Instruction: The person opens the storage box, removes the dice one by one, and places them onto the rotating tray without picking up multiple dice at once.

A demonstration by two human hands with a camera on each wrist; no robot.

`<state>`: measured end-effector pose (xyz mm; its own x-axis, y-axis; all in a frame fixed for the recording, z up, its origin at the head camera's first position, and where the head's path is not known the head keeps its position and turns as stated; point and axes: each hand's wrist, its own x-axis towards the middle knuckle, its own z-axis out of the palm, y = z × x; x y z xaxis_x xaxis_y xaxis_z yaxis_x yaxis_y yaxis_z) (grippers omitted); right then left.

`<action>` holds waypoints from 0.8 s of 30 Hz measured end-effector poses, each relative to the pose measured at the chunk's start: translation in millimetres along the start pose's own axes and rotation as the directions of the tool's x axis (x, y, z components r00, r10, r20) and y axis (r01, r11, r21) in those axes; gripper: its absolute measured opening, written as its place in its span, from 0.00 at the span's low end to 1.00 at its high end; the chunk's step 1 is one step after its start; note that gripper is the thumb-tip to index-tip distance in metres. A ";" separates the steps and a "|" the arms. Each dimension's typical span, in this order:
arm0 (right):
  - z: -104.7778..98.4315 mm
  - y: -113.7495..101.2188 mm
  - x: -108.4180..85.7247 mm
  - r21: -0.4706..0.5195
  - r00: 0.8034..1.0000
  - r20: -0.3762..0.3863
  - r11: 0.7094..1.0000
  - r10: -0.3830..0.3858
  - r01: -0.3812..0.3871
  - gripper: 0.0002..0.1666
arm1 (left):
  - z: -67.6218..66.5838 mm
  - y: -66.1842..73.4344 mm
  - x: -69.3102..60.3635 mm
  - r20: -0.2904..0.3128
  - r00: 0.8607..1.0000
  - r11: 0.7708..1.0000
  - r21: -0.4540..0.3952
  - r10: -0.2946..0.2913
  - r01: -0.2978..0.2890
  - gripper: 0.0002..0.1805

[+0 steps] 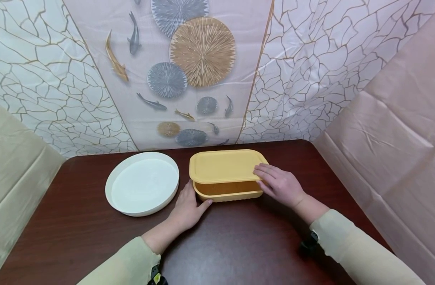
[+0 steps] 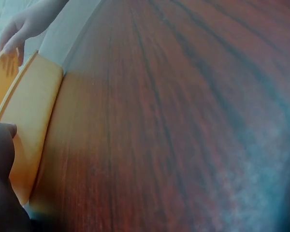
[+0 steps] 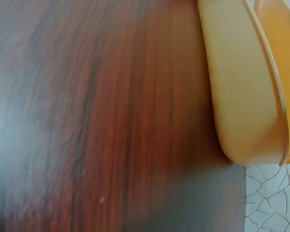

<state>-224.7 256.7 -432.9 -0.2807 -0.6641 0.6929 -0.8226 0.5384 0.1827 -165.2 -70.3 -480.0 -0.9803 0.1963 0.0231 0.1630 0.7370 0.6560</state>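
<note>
A yellow rectangular container [image 1: 231, 196] stands near the table's back edge, its yellow lid [image 1: 224, 166] lying over it with a gap along the front. The left hand [image 1: 187, 208] holds the container's left end, thumb at the front wall. With its fingers over the lid's right end and thumb beneath, the right hand [image 1: 283, 186] pinches the lid. In the left wrist view, the container wall [image 2: 34, 101] stands beside the left hand [image 2: 1, 154], and the right hand [image 2: 26, 29] is at the lid [image 2: 0, 79]. The right wrist view shows the container [image 3: 246, 92] but no hand.
A round white tray [image 1: 142, 184] lies to the left of the container, close to the left hand. The dark wooden table [image 1: 239, 241] reaches back to a patterned cloth [image 1: 203, 118], with plain cloth hanging at both sides.
</note>
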 end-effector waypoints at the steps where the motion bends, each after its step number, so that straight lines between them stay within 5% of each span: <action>1: 0.3 -0.4 1.3 0.001 1.000 -0.005 1.000 0.008 -0.008 0.23 | -0.1 -0.1 0.2 -0.003 1.000 1.000 -0.002 0.004 -0.004 0.53; 14: 5.7 1.0 8.3 -0.032 0.994 -0.099 0.998 0.047 -0.050 0.17 | -0.1 0.2 -0.2 -0.032 0.999 1.000 0.008 0.031 -0.031 0.52; 24: -1.3 6.6 13.1 -0.069 0.983 -0.114 0.986 0.146 -0.155 0.19 | 0.5 0.1 0.5 -0.013 1.000 1.000 0.013 0.004 -0.003 0.53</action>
<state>-233.1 252.2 -421.7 -0.3397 -0.5146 0.7873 -0.7330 0.6694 0.1213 -165.6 -69.8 -480.2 -0.9811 0.1902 0.0356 0.1678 0.7445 0.6461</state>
